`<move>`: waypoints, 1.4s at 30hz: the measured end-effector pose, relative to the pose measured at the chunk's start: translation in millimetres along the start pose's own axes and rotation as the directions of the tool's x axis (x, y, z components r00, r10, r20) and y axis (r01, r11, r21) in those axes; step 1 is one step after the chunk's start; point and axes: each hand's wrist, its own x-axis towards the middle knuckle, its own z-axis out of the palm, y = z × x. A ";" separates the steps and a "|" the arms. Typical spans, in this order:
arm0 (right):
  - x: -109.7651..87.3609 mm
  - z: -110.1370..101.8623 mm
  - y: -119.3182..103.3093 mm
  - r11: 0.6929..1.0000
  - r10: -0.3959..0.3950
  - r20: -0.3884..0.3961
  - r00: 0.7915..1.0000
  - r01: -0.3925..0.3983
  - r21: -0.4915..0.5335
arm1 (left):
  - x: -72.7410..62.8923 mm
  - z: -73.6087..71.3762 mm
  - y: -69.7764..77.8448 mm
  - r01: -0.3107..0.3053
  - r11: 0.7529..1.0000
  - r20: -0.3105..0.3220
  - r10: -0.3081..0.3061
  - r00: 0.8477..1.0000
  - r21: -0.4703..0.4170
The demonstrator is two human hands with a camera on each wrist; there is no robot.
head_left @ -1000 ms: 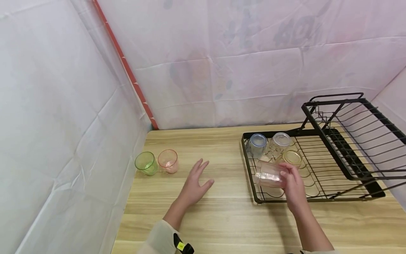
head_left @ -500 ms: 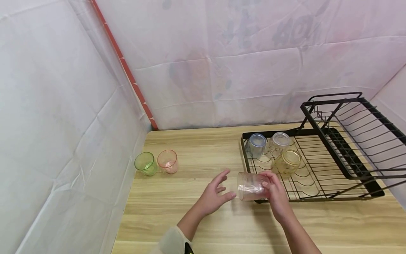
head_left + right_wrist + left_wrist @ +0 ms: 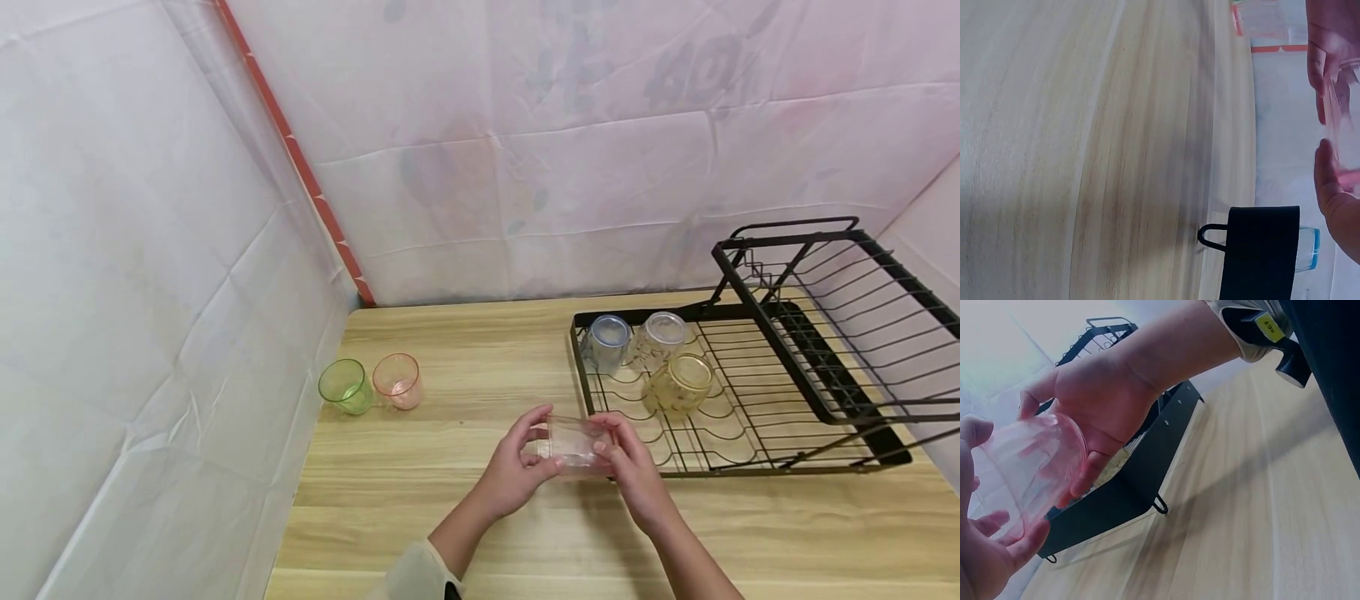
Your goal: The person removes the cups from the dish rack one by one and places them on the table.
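Observation:
Both hands hold a clear, pink-tinted drinking cup [image 3: 573, 440] lying sideways in the air, just left of the black dish rack's front corner. My left hand [image 3: 513, 471] grips its left end, fingers behind and thumb in front. At the other end, my right hand [image 3: 636, 471] pinches the cup between thumb and fingers. In the left wrist view the see-through cup [image 3: 1035, 462] lies between the two hands. Only part of the hands and cup shows at the right edge of the right wrist view.
The dish rack [image 3: 750, 473] bears upside-down blue [image 3: 607, 343], clear [image 3: 662, 340] and yellow [image 3: 678, 385] cups, under a raised upper tier [image 3: 813, 367]. A green cup [image 3: 347, 387] and a pink-rimmed cup [image 3: 399, 382] stand upright at left on the wooden table [image 3: 480, 350].
My right hand has carried the pink-tinted cup leftward, out from over the rack. My left hand has moved right and now holds the cup's left end too.

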 end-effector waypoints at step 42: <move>51.9 -106.6 -2.9 0.601 -0.333 -0.206 0.920 0.039 -0.798 | 33.4 -89.4 -35.4 0.104 0.255 -0.121 0.053 0.991 0.961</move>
